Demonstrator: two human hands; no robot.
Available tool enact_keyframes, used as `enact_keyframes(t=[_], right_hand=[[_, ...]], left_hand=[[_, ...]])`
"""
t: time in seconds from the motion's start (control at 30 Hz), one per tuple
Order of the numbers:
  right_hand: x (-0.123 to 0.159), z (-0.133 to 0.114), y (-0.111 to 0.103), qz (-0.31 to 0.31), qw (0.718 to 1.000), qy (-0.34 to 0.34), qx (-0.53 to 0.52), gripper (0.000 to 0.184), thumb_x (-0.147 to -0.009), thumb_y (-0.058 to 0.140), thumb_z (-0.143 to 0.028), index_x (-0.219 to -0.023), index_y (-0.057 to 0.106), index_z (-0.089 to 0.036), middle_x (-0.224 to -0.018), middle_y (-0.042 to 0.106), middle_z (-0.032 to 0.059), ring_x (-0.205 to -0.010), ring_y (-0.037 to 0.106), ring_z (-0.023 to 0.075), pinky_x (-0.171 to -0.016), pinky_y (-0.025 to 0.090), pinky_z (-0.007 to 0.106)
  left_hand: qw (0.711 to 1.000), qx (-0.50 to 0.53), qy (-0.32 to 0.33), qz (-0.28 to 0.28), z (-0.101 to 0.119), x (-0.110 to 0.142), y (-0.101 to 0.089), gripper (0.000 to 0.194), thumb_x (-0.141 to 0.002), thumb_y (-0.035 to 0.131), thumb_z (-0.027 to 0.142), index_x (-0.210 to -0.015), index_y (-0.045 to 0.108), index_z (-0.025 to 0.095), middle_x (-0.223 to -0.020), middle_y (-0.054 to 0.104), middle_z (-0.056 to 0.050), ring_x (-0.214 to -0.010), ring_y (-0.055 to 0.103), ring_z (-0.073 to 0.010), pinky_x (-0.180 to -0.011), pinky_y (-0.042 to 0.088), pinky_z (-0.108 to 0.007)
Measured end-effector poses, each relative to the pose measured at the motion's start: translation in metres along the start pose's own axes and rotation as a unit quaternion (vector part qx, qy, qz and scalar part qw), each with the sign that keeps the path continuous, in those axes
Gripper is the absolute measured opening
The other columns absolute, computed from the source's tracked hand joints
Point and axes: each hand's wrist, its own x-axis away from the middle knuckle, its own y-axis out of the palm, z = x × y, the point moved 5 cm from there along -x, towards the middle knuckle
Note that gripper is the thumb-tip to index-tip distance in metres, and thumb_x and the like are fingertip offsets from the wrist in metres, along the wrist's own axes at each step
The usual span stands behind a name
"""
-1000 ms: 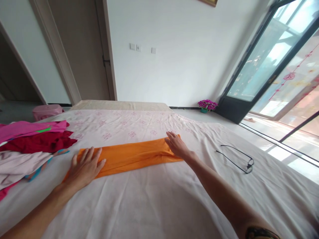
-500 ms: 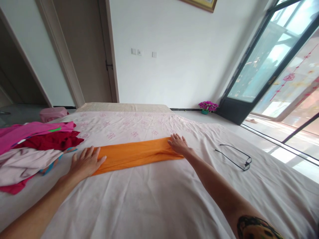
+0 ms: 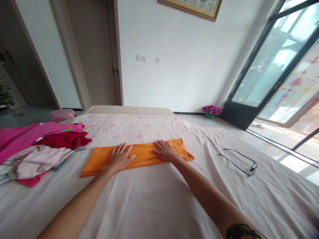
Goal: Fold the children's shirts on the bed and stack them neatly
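Resting left hand (image 3: 120, 159): flat on orange cloth (image 3: 144, 155), fingers apart
Right hand (image 3: 165, 152): likewise, fingers slightly apart
Glasses (image 3: 252, 169): right of right hand

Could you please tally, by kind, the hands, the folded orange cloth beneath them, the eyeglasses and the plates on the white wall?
Hands (left hand, right hand): 2
Orange cloth: 1
Eyeglasses: 1
Wall plates: 3
Total: 7

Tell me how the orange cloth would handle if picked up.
The orange cloth is probably floppy, as its right end is rumpled. It looks thin, so it is likely light. It seems unlikely to roll, lying flat on the sheet.
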Motion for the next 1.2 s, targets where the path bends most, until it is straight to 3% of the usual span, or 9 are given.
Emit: enact_keyframes(t=[0.27, 0.4, 0.53, 0.73, 1.2], right_hand=[[0.020, 0.054, -0.001, 0.005, 0.996, 0.085, 0.030, 0.071, -0.098, 0.013, -0.060, -0.158, 0.015, -0.022, -0.165, 0.011, 0.0036, -0.151, 0.006, 0.0224, -0.120, 0.006, 0.042], [0.024, 0.075, 0.002, 0.025, 0.991, 0.125, 0.045, 0.071, -0.099, 0.015, -0.058, -0.158, 0.018, -0.019, -0.164, 0.013, 0.0051, -0.150, 0.009, 0.0225, -0.120, 0.009, 0.043], [0.027, 0.094, 0.005, 0.041, 0.981, 0.185, 0.046, 0.069, -0.099, 0.018, -0.056, -0.157, 0.019, -0.018, -0.164, 0.015, 0.0067, -0.149, 0.012, 0.0218, -0.118, 0.014, 0.045], [0.028, 0.105, 0.009, 0.053, 0.975, 0.213, 0.032, 0.068, -0.098, 0.019, -0.056, -0.156, 0.020, -0.020, -0.164, 0.016, 0.0066, -0.150, 0.010, 0.0219, -0.116, 0.017, 0.047], [0.032, 0.101, 0.005, 0.055, 0.973, 0.223, 0.028, 0.069, -0.098, 0.018, -0.058, -0.156, 0.021, -0.021, -0.163, 0.017, 0.0057, -0.149, 0.011, 0.0212, -0.116, 0.016, 0.045]], left_hand=[[0.998, -0.030, -0.045, 0.014, -0.061, 0.019, -0.003, 0.073, -0.090, 0.033, 0.065, -0.153, 0.033, 0.026, -0.161, 0.024, -0.014, -0.149, 0.019, -0.0341, -0.115, 0.013, -0.058], [0.996, -0.062, -0.056, 0.032, -0.083, 0.031, -0.007, 0.072, -0.090, 0.037, 0.061, -0.152, 0.034, 0.024, -0.160, 0.028, -0.016, -0.147, 0.023, -0.0332, -0.116, 0.013, -0.055], [0.992, -0.073, -0.087, 0.047, -0.100, 0.039, -0.010, 0.070, -0.090, 0.040, 0.060, -0.150, 0.038, 0.025, -0.159, 0.031, -0.016, -0.146, 0.026, -0.0342, -0.113, 0.021, -0.053], [0.987, -0.100, -0.100, 0.075, -0.108, 0.042, -0.009, 0.068, -0.091, 0.037, 0.057, -0.149, 0.041, 0.020, -0.155, 0.037, -0.016, -0.143, 0.031, -0.0323, -0.112, 0.025, -0.049], [0.988, -0.088, -0.109, 0.064, -0.108, 0.042, -0.010, 0.068, -0.090, 0.035, 0.053, -0.148, 0.041, 0.019, -0.155, 0.037, -0.016, -0.143, 0.032, -0.0341, -0.110, 0.028, -0.051]])
